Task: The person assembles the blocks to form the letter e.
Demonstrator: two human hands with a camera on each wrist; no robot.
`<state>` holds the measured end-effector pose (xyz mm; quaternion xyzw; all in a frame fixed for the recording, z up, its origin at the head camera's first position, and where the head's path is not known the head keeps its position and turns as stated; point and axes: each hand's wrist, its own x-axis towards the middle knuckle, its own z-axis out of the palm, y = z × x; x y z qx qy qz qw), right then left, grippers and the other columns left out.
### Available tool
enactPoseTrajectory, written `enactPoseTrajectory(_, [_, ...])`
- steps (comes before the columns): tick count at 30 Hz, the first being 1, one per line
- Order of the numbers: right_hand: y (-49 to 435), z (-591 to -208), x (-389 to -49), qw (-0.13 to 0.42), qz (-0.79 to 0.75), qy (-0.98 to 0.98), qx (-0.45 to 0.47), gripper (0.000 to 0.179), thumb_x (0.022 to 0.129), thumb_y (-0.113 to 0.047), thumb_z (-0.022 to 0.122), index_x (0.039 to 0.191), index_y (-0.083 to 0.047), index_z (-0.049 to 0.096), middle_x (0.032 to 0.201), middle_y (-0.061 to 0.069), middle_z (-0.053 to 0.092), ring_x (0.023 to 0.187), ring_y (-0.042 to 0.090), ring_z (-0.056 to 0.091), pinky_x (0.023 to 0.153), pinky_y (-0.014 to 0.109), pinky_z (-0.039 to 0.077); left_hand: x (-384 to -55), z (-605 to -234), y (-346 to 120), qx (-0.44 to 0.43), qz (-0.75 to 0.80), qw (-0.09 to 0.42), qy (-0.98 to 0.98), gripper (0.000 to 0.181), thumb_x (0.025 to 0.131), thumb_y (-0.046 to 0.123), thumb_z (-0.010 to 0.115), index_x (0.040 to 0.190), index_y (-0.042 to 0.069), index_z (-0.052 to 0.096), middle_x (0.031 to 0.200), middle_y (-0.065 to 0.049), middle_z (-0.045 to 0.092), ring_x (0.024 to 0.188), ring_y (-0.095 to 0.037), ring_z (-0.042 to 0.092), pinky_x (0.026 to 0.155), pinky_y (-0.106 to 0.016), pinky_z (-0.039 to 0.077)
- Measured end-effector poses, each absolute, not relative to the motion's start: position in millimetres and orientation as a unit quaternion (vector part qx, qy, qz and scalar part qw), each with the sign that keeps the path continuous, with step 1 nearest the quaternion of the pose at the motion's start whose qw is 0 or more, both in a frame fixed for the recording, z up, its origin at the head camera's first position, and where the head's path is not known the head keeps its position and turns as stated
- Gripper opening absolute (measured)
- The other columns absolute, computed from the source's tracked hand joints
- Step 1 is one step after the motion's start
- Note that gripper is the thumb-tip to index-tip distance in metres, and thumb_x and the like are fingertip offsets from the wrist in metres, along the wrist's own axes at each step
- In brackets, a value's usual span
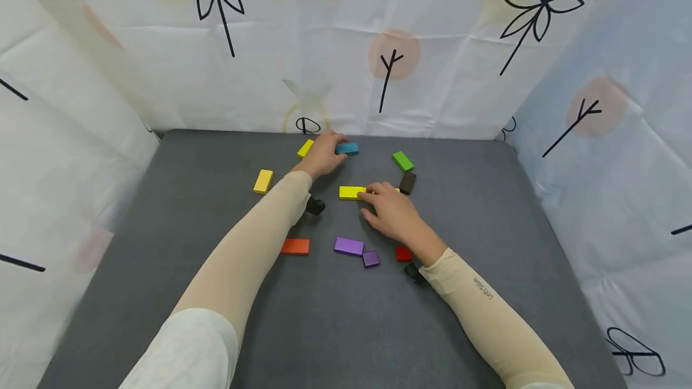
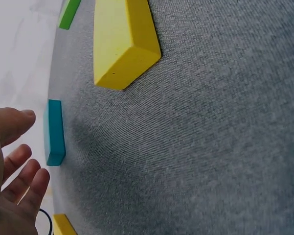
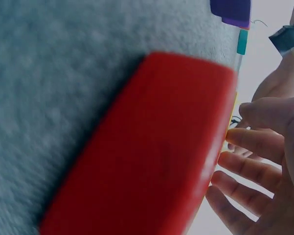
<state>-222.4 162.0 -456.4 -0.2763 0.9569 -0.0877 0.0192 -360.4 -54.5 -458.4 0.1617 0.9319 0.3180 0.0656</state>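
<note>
My left hand (image 1: 322,155) is at the far edge of the table, its thumb and fingers loosely spread beside a blue block (image 1: 348,148). In the left wrist view a gap shows between that blue block (image 2: 55,133) and the fingers. A yellow block (image 1: 305,149) lies just left of this hand, partly hidden by it. Over the middle of the table, my right hand (image 1: 390,212) reaches with fairly straight fingers across a long yellow block (image 1: 351,192), covering its centre. A dark brown block (image 1: 408,183) lies close to the yellow one's right end.
A green block (image 1: 402,161) lies behind the brown one. Another yellow block (image 1: 262,181) is at left. Nearer are an orange block (image 1: 295,247), a purple block (image 1: 348,246), a small purple block (image 1: 370,259) and a red block (image 1: 403,253) under the right wrist. Patterned white curtains (image 1: 324,47) surround the table.
</note>
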Motion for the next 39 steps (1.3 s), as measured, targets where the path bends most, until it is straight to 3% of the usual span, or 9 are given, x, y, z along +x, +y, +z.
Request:
enactPoseTrajectory(11, [154, -457, -225, 0.014, -0.056, 0.958, -0.280, 0.045, 0.106, -0.029, 0.073, 0.148, -0.012, 0.070, 0.144, 0.010, 0.063, 0.131, 0.029, 0.058, 0.103, 0.045, 0.055, -375, -471, -52, 0.149, 0.285, 0.066, 0.945, 0.049, 0.108, 0.016, 0.070, 0.156, 0.009, 0.058, 0.157, -0.017, 0.048, 0.142, -0.035, 0.048, 0.117, -0.047, 0.041])
enactPoseTrajectory(23, [158, -456, -225, 0.007, -0.058, 0.958, -0.281, 0.043, 0.106, -0.027, 0.074, 0.146, -0.012, 0.071, 0.142, 0.009, 0.063, 0.130, 0.028, 0.058, 0.103, 0.044, 0.055, -383, -476, -52, 0.147, 0.280, 0.068, 0.946, 0.046, 0.107, 0.006, 0.065, 0.153, 0.005, 0.060, 0.148, -0.016, 0.056, 0.136, -0.033, 0.053, 0.116, -0.045, 0.042])
enactPoseTrajectory(39, [162, -457, -223, 0.020, -0.059, 0.961, -0.268, 0.047, 0.105, -0.028, 0.074, 0.149, -0.014, 0.068, 0.145, 0.008, 0.062, 0.132, 0.027, 0.056, 0.102, 0.045, 0.055, -386, -471, -37, 0.175, 0.275, 0.064, 0.943, 0.039, 0.108, 0.007, 0.065, 0.147, 0.002, 0.065, 0.139, -0.015, 0.060, 0.129, -0.032, 0.058, 0.114, -0.045, 0.045])
